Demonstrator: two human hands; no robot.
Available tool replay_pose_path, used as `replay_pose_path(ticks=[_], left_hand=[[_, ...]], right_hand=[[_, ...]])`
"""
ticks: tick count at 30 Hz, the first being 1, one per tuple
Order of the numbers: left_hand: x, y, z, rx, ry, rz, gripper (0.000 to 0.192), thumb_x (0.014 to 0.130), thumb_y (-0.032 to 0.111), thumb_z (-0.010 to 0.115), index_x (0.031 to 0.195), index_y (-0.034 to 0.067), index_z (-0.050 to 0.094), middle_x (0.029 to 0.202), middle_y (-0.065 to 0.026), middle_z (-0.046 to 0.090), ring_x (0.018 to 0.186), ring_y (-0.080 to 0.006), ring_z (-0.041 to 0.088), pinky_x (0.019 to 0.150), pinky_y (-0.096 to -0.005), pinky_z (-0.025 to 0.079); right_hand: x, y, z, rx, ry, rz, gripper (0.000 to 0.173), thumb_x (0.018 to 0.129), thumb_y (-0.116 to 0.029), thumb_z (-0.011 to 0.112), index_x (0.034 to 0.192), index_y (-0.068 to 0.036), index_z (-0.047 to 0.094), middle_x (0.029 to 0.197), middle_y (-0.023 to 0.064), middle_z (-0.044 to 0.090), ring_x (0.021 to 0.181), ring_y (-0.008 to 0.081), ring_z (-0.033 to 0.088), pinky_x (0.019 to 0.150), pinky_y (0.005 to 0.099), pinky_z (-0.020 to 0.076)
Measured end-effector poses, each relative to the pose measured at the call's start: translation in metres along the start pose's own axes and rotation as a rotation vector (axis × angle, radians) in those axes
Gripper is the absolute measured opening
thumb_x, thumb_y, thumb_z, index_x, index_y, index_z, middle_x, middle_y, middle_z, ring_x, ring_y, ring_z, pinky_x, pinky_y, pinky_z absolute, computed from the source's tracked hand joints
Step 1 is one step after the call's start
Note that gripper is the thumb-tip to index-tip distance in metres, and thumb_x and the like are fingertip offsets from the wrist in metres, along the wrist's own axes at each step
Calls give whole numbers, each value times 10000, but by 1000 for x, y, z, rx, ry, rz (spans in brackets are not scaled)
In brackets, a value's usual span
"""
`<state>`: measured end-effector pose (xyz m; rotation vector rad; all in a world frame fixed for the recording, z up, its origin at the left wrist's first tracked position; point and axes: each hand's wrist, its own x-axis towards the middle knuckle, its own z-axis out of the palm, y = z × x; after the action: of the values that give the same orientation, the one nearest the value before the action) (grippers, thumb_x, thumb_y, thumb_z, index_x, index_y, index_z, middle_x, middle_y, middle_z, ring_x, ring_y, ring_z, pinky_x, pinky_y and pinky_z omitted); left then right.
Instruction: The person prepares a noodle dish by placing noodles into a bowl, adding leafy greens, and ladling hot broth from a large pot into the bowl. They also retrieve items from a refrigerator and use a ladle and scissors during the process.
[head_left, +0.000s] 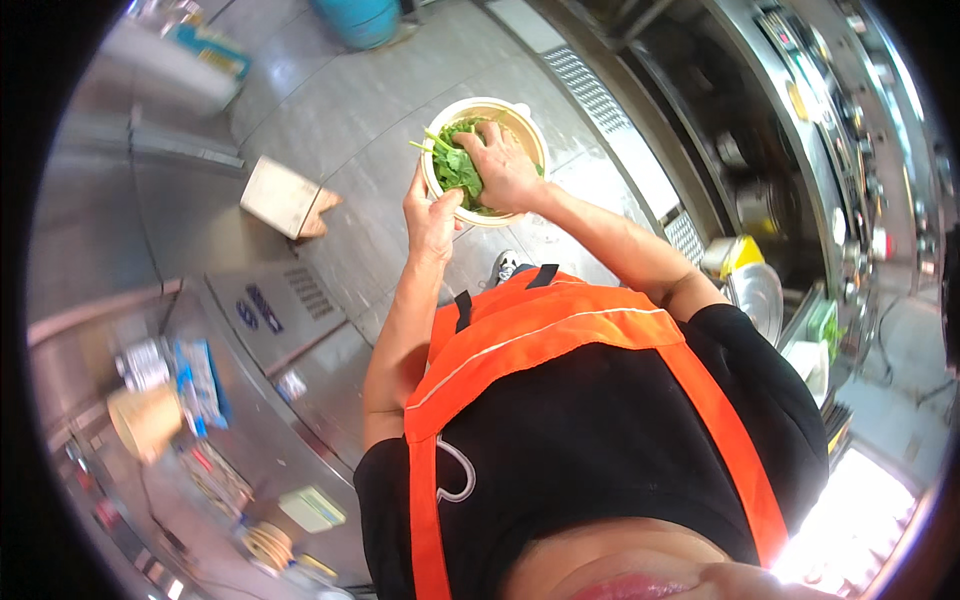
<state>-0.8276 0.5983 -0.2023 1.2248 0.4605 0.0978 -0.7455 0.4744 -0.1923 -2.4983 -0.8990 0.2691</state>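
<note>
A round cream-coloured bowl (534, 142) with leafy green vegetables (456, 166) in it is held out in front of me, above the floor. My left hand (433, 217) grips its near left rim, the thumb lying over the edge. Inside the bowl, my right hand (501, 166) presses on the leaves with fingers spread and bent; whether it grips any of them is hidden. A few pale green stems stick out past the rim on the left.
On the left stands a steel counter (247, 450) with a beige container (146, 420) and packets. A wooden stool (281, 196) is on the tiled floor (360, 112). A blue barrel (360, 22) stands ahead. Along the right run a drain grating (589, 90) and cooking equipment.
</note>
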Motion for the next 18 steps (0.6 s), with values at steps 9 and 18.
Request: replay_pose_path(ticks=[9, 18], left_hand=[[117, -19, 141, -68, -219, -198, 420, 754, -67, 505, 1164, 24, 516, 869, -44, 593, 522, -62, 504, 365, -188, 365], [250, -25, 352, 37, -689, -267, 427, 790, -45, 513, 1213, -2, 473, 863, -61, 582, 514, -81, 520, 363, -203, 405]], right_hand=[[-19, 162, -169, 128, 93, 0, 214, 679, -54, 670, 889, -25, 644, 993, 130, 615, 942, 309, 611, 831, 387, 490], [-16, 295, -250, -69, 95, 542, 111, 737, -83, 649, 843, -52, 653, 896, 102, 605, 873, 294, 606, 732, 374, 500]])
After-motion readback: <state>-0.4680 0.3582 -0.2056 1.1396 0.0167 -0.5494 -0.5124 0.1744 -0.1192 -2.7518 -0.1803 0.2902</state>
